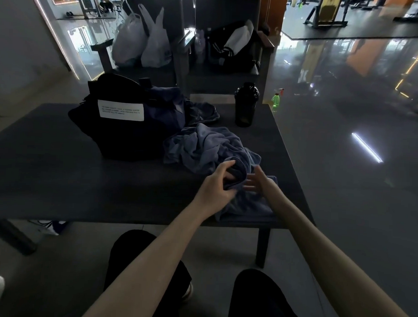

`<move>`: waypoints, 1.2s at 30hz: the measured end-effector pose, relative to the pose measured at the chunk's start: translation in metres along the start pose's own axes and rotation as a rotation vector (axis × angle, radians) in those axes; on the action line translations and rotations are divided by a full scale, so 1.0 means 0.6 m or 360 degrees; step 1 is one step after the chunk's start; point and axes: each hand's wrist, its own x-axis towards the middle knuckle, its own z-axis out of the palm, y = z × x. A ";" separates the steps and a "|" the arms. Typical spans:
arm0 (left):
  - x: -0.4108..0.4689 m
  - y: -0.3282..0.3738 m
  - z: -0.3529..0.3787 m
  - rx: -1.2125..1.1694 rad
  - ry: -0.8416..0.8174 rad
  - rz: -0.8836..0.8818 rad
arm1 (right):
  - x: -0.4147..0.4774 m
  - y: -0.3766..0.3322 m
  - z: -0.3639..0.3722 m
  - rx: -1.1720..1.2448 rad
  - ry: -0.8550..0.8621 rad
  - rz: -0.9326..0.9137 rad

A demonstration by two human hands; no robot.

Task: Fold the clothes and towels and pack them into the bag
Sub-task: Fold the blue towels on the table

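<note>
A crumpled blue-grey towel (203, 148) lies in a heap on the dark table (60, 177), just right of a black bag (123, 131) with a white label. My left hand (216, 182) grips a rolled dark fold at the near end of the towel. My right hand (259, 181) hovers beside it with fingers spread and straight, above a flatter blue cloth (249, 207) at the table's front edge. More blue clothing (181, 107) sits on and behind the bag.
A black shaker bottle (246, 105) stands at the table's far right. Two chairs behind hold white plastic bags (145, 42) and a dark jacket (230, 47). A green spray bottle (275, 101) sits on the glossy floor. My knees are below the table's front edge.
</note>
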 end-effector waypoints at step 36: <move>0.114 -0.079 0.043 0.0205 -0.0626 -0.0559 | 0.011 0.033 -0.087 -0.0986 0.0696 0.0042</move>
